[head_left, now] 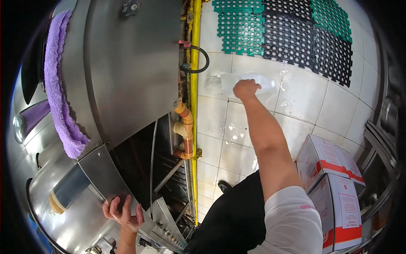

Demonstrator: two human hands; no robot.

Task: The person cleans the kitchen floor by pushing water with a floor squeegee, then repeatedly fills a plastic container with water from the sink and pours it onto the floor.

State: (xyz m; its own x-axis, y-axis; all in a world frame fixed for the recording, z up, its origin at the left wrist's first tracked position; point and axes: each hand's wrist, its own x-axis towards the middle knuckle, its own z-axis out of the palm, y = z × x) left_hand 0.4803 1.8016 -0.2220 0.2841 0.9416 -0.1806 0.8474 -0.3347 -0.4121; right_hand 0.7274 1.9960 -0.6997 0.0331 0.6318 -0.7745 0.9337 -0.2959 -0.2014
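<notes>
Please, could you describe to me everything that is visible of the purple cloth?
The purple cloth is a long, narrow strip with a fluffy, towel-like surface, probably soft fabric. It lies lengthwise along the edge of the steel unit, at the left of the picture, bending with that edge, and its lower end looks ragged. Its underside is hidden, so I cannot tell whether it is folded. It rests against the metal; the left hand is apart from it.

No text reads clearly; red lettering (308, 207) on the white sleeve (292, 224) blurs; print (348, 207) on the cartons (343, 233) is too small.
</notes>
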